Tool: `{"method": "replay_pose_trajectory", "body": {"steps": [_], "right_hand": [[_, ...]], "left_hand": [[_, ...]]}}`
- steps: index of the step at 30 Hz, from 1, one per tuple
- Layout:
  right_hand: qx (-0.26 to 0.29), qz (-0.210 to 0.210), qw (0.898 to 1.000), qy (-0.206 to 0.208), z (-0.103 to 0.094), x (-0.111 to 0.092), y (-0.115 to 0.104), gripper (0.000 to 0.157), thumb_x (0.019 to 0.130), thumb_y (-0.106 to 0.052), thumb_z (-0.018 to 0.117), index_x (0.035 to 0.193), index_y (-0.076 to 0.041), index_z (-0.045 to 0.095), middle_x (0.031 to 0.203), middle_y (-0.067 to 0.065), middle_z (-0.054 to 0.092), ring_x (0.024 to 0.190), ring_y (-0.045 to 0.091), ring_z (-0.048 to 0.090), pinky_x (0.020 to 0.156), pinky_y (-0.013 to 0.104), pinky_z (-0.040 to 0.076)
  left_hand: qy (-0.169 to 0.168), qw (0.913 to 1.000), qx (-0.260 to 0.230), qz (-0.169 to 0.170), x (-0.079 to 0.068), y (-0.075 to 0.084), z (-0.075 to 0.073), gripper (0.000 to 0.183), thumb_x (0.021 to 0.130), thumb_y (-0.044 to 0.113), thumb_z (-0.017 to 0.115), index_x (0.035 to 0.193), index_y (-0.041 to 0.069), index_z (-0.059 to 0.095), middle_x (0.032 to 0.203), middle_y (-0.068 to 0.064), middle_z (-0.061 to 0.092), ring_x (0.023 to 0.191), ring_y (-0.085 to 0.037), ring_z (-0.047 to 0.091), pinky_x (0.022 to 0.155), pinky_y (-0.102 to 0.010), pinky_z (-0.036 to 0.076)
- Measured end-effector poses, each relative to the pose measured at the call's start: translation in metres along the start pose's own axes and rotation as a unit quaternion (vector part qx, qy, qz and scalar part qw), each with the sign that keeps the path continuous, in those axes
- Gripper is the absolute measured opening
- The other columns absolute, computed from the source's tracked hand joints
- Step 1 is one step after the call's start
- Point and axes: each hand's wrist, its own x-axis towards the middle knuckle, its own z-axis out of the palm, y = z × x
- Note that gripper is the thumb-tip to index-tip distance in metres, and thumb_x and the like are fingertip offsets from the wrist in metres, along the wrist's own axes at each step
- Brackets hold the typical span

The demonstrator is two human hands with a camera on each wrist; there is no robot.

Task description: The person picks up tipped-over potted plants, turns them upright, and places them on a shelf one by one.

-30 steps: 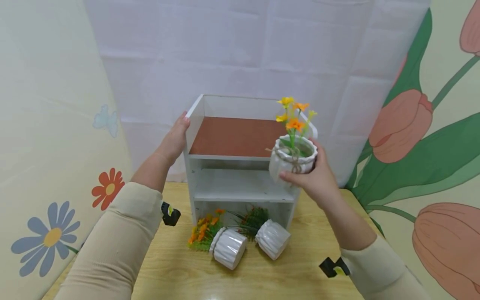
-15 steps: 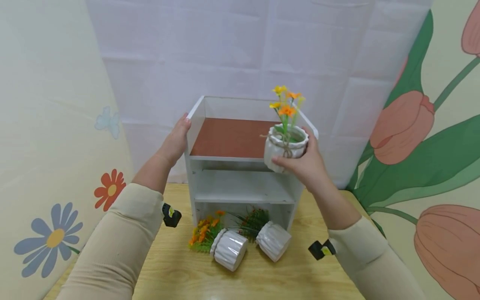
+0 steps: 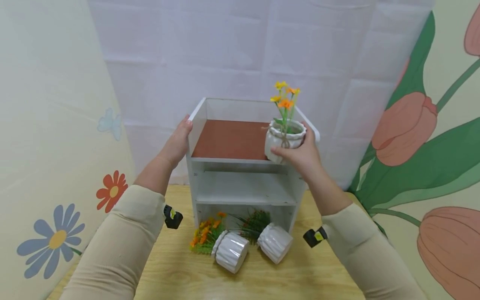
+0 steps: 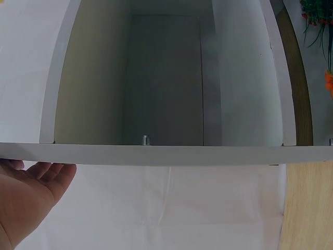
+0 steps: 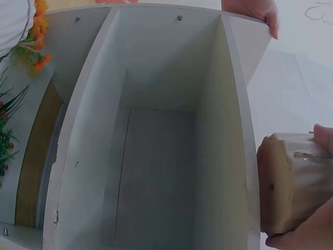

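Note:
My right hand [image 3: 300, 152] grips a white ribbed flower pot [image 3: 283, 141], thumb across its front. The pot has twine round its neck and yellow and orange artificial flowers [image 3: 286, 98]. It stands upright at the front right of the brown top board [image 3: 232, 139] of a white shelf unit [image 3: 245, 187]. In the right wrist view the pot's base [image 5: 276, 192] is beside the board's front edge; whether they touch, I cannot tell. My left hand [image 3: 178, 141] rests against the outside of the unit's left side panel, near the top; in the left wrist view its fingers [image 4: 60, 179] press the panel.
Two more white pots lie tipped on the wooden table [image 3: 255, 283] before the bottom compartment: one with orange flowers [image 3: 230, 250], one with dark green leaves and red specks [image 3: 275, 242]. White cloth [image 3: 232, 46] hangs behind; flower-painted walls [image 3: 397, 133] flank both sides.
My right hand has carried the flower pot left and farther back, to the top board's front edge. The left hand stays against the side panel; the tipped pots lie as before.

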Motion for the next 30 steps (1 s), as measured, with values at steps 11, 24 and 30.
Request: {"method": "replay_pose_trajectory", "body": {"steps": [11,24,30], "right_hand": [[0.008,0.009,0.999,0.036,0.007,0.020,0.000,0.109,0.073,-0.017,0.087,0.155,-0.014,0.017,0.154,0.007,0.034,0.140,0.022,0.037,0.115,0.035,0.034],[-0.006,0.026,0.997,0.067,0.014,0.040,0.008,0.109,0.072,-0.020,0.087,0.155,-0.016,0.016,0.154,0.008,0.036,0.140,0.022,0.036,0.117,0.033,0.031],[-0.006,0.021,0.997,0.079,0.018,0.046,0.010,0.107,0.072,-0.018,0.087,0.154,-0.014,0.018,0.153,0.009,0.038,0.139,0.022,0.038,0.117,0.032,0.030]], "left_hand": [[0.004,1.0000,0.004,0.001,0.002,-0.002,0.000,0.063,0.103,0.050,0.008,0.159,0.023,-0.006,0.165,-0.015,0.005,0.149,-0.039,0.011,0.117,-0.066,0.010],[0.005,0.9999,0.002,0.009,0.003,0.000,0.002,0.063,0.104,0.048,0.009,0.159,0.022,-0.006,0.166,-0.012,0.001,0.151,-0.037,0.007,0.118,-0.065,0.008],[0.002,1.0000,0.006,0.005,0.003,0.000,0.003,0.063,0.104,0.048,0.009,0.159,0.022,-0.006,0.166,-0.011,0.001,0.151,-0.036,0.006,0.118,-0.065,0.008]]}}
